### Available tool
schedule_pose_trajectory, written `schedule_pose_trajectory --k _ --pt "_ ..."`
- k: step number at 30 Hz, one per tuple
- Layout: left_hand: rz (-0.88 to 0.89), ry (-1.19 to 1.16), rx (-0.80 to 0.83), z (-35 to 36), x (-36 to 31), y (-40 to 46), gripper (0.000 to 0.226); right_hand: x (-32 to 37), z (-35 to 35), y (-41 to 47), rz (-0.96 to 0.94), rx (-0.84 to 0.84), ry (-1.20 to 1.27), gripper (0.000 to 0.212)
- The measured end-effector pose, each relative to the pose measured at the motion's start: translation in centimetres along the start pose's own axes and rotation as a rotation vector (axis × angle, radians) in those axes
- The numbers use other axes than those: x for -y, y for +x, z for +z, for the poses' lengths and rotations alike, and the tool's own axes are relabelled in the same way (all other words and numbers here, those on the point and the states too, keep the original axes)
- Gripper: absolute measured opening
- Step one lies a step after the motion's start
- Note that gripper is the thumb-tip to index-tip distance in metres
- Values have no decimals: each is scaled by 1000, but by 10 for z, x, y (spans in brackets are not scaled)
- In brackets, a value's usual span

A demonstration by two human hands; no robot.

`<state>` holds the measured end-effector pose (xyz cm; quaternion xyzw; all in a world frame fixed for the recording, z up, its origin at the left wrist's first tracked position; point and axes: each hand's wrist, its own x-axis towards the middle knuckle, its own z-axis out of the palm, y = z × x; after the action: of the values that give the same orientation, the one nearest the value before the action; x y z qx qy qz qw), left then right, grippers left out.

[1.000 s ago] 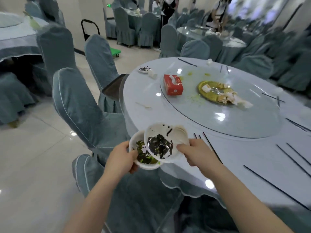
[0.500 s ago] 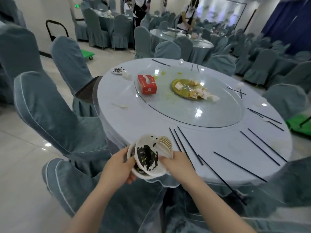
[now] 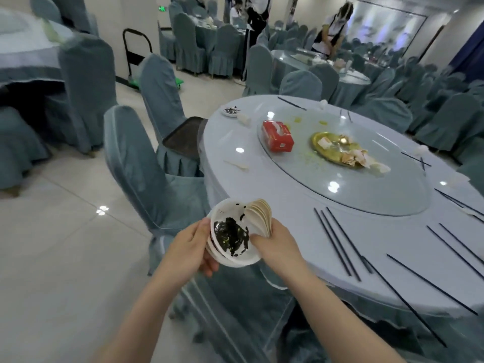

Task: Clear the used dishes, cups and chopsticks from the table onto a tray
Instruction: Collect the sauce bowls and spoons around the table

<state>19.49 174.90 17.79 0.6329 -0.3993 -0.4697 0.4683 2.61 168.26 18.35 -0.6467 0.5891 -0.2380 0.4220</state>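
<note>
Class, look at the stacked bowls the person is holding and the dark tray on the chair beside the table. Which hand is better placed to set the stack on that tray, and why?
Probably the left hand: it cups the stacked bowls from underneath on the side facing the tray. The right hand pinches the spoons at the rim.

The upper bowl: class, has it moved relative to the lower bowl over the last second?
Yes. The upper bowl, offset to the right a second ago, now sits nested squarely in the lower bowl, covering the greens inside.
</note>
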Motion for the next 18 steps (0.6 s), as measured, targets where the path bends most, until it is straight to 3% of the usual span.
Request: schedule_pose_trajectory --k 7,12,18 --pt "-7 34 -76 -160 -8 11 47 98 125 20 -172 74 166 27" --pt "-14 46 -136 -250 -8 27 26 138 182 50 -137 30 265 29" --pt "1 -61 -287 -326 -2 70 22 174 216 108 -55 -25 339 22"
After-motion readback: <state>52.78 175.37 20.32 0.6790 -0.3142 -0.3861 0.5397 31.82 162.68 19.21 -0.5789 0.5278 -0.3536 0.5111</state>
